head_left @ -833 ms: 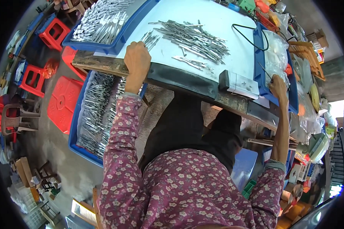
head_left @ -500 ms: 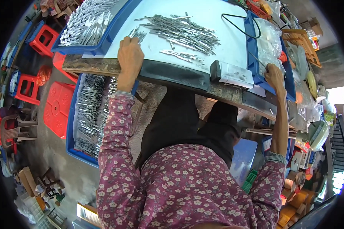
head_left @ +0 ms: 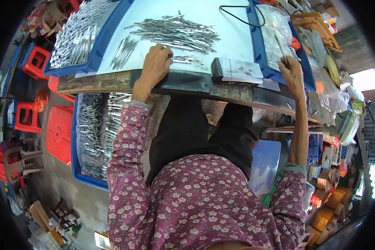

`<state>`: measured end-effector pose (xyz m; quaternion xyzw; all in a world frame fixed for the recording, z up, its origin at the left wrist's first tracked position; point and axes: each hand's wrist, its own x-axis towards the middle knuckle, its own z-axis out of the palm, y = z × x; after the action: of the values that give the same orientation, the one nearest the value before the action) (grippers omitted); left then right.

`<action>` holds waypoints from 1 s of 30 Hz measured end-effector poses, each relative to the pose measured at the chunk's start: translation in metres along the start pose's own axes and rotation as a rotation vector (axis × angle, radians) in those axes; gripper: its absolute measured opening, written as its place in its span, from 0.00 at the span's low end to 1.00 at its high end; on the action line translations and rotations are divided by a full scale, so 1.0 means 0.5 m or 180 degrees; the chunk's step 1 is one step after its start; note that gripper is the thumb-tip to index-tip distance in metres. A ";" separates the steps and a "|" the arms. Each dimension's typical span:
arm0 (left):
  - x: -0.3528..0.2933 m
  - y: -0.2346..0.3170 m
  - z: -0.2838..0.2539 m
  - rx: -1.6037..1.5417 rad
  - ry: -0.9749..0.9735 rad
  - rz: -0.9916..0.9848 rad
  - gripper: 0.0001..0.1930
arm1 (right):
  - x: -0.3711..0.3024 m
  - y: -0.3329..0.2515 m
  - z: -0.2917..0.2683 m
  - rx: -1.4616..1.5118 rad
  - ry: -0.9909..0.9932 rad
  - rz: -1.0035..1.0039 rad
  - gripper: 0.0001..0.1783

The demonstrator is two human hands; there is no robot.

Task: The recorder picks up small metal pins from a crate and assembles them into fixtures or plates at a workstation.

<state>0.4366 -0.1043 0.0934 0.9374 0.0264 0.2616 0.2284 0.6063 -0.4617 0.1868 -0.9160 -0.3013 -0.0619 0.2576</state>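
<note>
My left hand (head_left: 156,66) is over the table's front part, its fingers curled and closed at the left end of a few thin silver metal strips (head_left: 185,59). Whatever its fingertips grip is hidden. At the right, my right hand (head_left: 293,76) holds a thin metal rod (head_left: 280,46) that points up and away, above the blue tray with clear plastic bags. Beyond my left hand lies a large loose pile of thin metal strips (head_left: 175,34). To its left, a smaller bunch of strips (head_left: 124,52) lies side by side on the white sheet (head_left: 112,41).
A blue tray (head_left: 93,62) of white-ended metal pieces stands at the left. Below the table edge is another blue tray (head_left: 74,154) of metal pieces. A small dark-ended block (head_left: 237,70) sits at the front edge. Red stools (head_left: 35,62) stand on the floor.
My left hand has moved right, from the small bunch to the strips near the front edge. In my right hand the rod now points more upright. The whole view has shifted somewhat.
</note>
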 end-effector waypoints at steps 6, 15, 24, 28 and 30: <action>0.002 -0.002 -0.003 -0.0065 -0.0207 0.0059 0.06 | -0.048 -0.097 0.041 0.2596 -0.0584 0.0909 0.13; -0.009 0.019 0.005 0.0875 0.0044 0.0606 0.06 | -0.077 -0.141 0.081 0.3349 -0.0440 0.0627 0.16; -0.011 0.016 -0.003 0.0104 0.0135 0.0362 0.03 | -0.083 -0.157 0.100 0.3414 -0.0305 0.0478 0.14; -0.003 0.010 -0.006 -0.0163 0.0077 0.0290 0.06 | -0.089 -0.144 0.094 0.3169 -0.0405 0.0500 0.08; -0.002 0.010 -0.002 -0.0169 0.0023 0.0114 0.07 | -0.090 -0.150 0.086 0.3182 -0.0526 0.0545 0.10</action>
<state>0.4346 -0.1086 0.0959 0.9304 0.0036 0.2696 0.2484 0.5242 -0.4120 0.1701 -0.7041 -0.2374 0.1837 0.6436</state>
